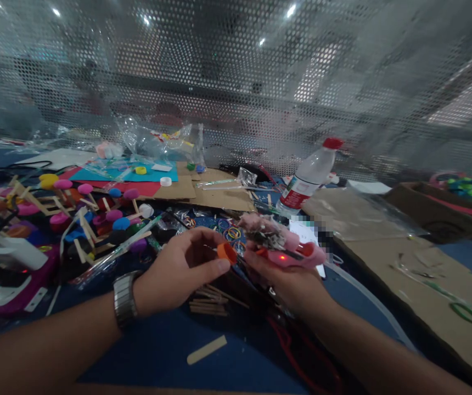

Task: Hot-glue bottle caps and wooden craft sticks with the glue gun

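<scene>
Pinched between thumb and fingers of my left hand [178,269] is an orange bottle cap [226,253], its open side turned to the right. My right hand [289,280] is closed around a pink hot glue gun [302,255] with a red light glowing on its side. Grey and pink fuzzy stuff shows on top of the gun. Its nozzle is hard to make out, close to the cap. Below the hands are several craft sticks [209,303] in a pile and a single wide stick [207,350] on the blue table.
Stick-and-cap pieces [108,216] crowd the left, beside a purple and white device [17,280]. A red-capped plastic bottle [308,181] stands tilted beyond my right hand. Cardboard [417,285] lies at right. Red-handled scissors [302,351] lie under my right arm. Perforated metal [219,71] rises behind.
</scene>
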A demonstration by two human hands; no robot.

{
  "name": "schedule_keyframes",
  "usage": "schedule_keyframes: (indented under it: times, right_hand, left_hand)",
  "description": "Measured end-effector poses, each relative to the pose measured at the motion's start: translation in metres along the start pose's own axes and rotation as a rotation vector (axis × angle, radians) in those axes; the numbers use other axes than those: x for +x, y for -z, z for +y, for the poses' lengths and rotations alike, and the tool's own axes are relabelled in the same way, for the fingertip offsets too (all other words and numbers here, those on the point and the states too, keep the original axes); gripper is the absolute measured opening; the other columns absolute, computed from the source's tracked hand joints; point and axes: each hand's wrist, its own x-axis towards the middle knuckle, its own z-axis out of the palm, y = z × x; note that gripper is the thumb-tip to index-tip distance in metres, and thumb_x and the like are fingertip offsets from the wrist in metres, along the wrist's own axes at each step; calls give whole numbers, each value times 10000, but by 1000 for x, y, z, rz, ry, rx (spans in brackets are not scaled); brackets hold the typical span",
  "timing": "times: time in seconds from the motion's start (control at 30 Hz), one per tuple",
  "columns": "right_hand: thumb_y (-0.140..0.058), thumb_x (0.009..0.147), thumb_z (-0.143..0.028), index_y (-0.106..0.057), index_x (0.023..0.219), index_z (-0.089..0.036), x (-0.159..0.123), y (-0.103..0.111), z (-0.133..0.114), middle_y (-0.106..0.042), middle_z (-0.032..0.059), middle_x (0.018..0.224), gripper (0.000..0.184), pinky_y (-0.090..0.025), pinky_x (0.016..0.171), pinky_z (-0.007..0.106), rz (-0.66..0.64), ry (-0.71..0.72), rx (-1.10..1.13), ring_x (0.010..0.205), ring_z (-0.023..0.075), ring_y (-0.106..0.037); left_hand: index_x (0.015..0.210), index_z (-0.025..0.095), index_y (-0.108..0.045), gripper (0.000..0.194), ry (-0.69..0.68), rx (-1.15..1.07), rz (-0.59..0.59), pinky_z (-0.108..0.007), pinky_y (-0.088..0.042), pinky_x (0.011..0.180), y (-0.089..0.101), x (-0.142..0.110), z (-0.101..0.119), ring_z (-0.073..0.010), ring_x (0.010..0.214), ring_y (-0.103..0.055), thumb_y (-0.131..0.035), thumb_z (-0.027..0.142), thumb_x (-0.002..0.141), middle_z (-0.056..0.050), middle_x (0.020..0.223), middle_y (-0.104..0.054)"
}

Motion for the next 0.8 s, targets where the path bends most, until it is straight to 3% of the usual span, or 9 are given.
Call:
schedule_keyframes:
  times: [0.13,0.27,0.4,0.5,0.8]
  right_hand:
    - [-727,772,-634,-663,673,-208,1,1,3,-595,-12,533,442,-391,474,289,-47,-29,18,493,144,-505]
    - [-737,765,-623,-637,656,-214,2,2,4,-533,-31,497,434,-381,451,278,-87,31,44,460,127,-465]
    - [-750,804,-520,-767,981,-227,2,5,-1,-561,-34,543,343,-418,441,275,-134,52,37,468,141,-492]
    - [-732,842,-468,-739,1158,-237,2,5,-6,-556,-43,589,392,-428,443,269,-177,109,72,477,134,-484]
    - [-717,818,-481,-725,992,-219,-7,0,-14,-548,-50,556,315,-427,487,297,-89,4,31,490,148,-497]
  left_hand:
    - [1055,170,-607,378,-49,-68,116,-258,-546,731,5,3,4,-134,763,-677,-807,391,822,-18,895,-691]
    - [1100,190,-625,372,-108,-92,124,-261,-560,723,9,3,7,-127,741,-682,-800,398,846,-18,952,-703]
    - [1121,193,-650,313,-172,-44,99,-262,-573,702,9,2,7,-134,761,-674,-771,355,882,-39,987,-711]
    - [1129,191,-654,280,-206,-16,96,-255,-584,701,8,1,7,-133,774,-671,-755,311,898,-48,992,-719]
    - [1117,202,-680,248,-252,43,104,-251,-598,735,8,-1,11,-149,846,-674,-756,267,890,-47,994,-718]
